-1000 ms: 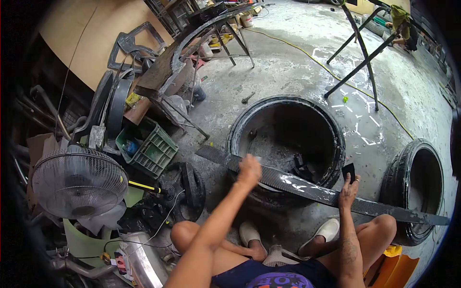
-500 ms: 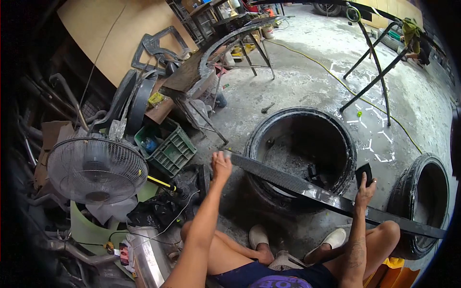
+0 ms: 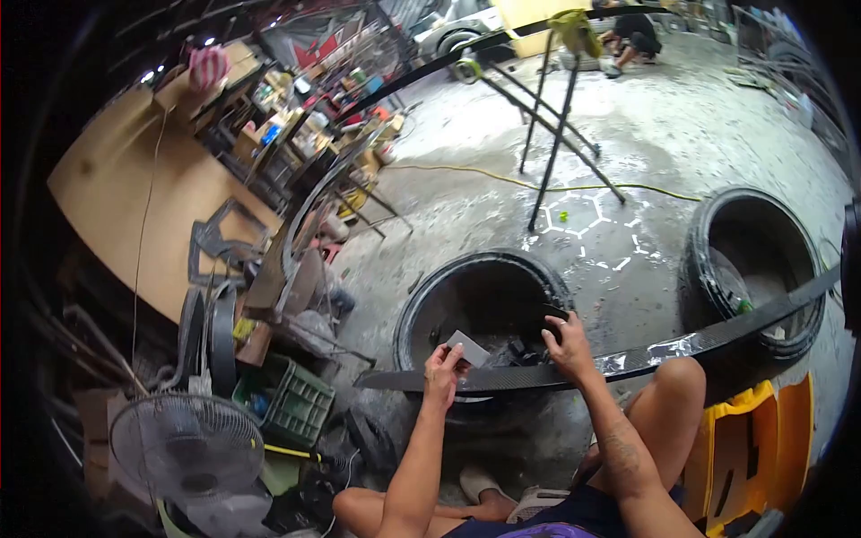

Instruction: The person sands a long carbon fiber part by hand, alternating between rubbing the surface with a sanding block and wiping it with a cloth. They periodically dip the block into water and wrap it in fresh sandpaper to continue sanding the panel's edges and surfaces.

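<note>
A small grey rectangular piece (image 3: 469,349) is pinched in my left hand (image 3: 442,374), above the near rim of the black tyre (image 3: 417,300). My right hand (image 3: 567,345) is raised over the same tyre's right side, its fingers curled round a thin dark piece (image 3: 549,310) that is hard to make out against the tyre. Just beneath both hands lies a long black strip with a woven pattern (image 3: 511,377). It reaches across this tyre and a second tyre (image 3: 704,269) at the right, and passes by my raised knee.
A fan (image 3: 184,444) and a green crate (image 3: 299,403) stand at the left. Behind are a cluttered table (image 3: 269,152) and a black metal stand (image 3: 558,134). An orange-yellow object (image 3: 740,448) is at the lower right. Another person (image 3: 635,38) crouches far back.
The view has turned right. My left hand has left the strip's end and now holds the grey piece. The dark piece in my right hand shows less, and both hands are closer together.
</note>
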`<state>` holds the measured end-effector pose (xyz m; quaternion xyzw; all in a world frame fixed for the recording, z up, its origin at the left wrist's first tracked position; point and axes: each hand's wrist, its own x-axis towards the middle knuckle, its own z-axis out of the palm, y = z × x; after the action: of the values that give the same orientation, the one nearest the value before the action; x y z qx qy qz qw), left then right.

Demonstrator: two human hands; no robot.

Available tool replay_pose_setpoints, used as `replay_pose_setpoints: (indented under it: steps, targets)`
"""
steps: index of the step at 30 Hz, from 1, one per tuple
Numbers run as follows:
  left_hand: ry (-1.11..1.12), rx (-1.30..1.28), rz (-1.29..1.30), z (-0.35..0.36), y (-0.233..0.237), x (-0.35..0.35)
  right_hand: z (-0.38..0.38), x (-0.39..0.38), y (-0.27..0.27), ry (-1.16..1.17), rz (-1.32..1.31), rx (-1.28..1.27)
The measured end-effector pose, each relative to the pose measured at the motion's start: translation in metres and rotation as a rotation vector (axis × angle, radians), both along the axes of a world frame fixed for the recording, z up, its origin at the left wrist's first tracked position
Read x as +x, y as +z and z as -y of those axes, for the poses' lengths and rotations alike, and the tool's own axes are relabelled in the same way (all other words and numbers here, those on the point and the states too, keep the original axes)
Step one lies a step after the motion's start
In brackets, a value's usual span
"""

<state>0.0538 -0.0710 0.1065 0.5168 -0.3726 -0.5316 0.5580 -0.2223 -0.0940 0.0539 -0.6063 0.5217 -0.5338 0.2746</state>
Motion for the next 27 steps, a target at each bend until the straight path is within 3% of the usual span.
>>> replay_pose_setpoints:
  steps: [1, 2, 3, 4, 5, 7, 10, 17, 20, 23, 27]
  targets:
    - [-0.021, 0.004, 0.008, 0.012, -0.009, -0.006, 0.001, 0.0, -0.003, -0.103, -0.154, 0.019]
    - [-0.04, -0.086, 0.394, 0.021, -0.018, -0.011, 0.0, -0.001, -0.009, -0.195, -0.307, 0.047]
    - [-0.056, -0.18, 0.778, 0.026, -0.02, -0.02, -0.002, -0.005, -0.013, -0.2, -0.3, 0.056]
    - [-0.062, -0.272, 0.884, 0.029, -0.023, -0.031, -0.002, -0.011, -0.016, -0.191, -0.293, 0.114]
    - [-0.108, -0.204, 0.856, 0.019, 0.0, -0.052, -0.001, -0.017, -0.019, -0.176, -0.289, 0.166]
    - [-0.034, -0.473, 1.151, 0.014, -0.004, -0.059, -0.007, -0.02, -0.02, -0.111, -0.317, 0.225]
    - [0.142, -0.432, 1.142, -0.014, -0.01, -0.056, -0.017, -0.019, -0.016, 0.072, -0.481, 0.417]
    - [0.202, -0.357, 1.265, -0.052, -0.049, -0.054, -0.025, -0.009, -0.045, 0.031, -0.624, 0.376]
    - [0.094, -0.275, 1.281, -0.078, -0.052, -0.051, -0.027, -0.01, -0.041, 0.014, -0.633, 0.328]
    - [-0.057, -0.126, 1.265, -0.126, -0.112, -0.021, -0.028, -0.009, -0.04, 0.012, -0.641, 0.293]
    - [0.072, -0.134, 1.236, -0.124, -0.073, 0.006, -0.027, -0.007, -0.044, -0.022, -0.595, 0.295]
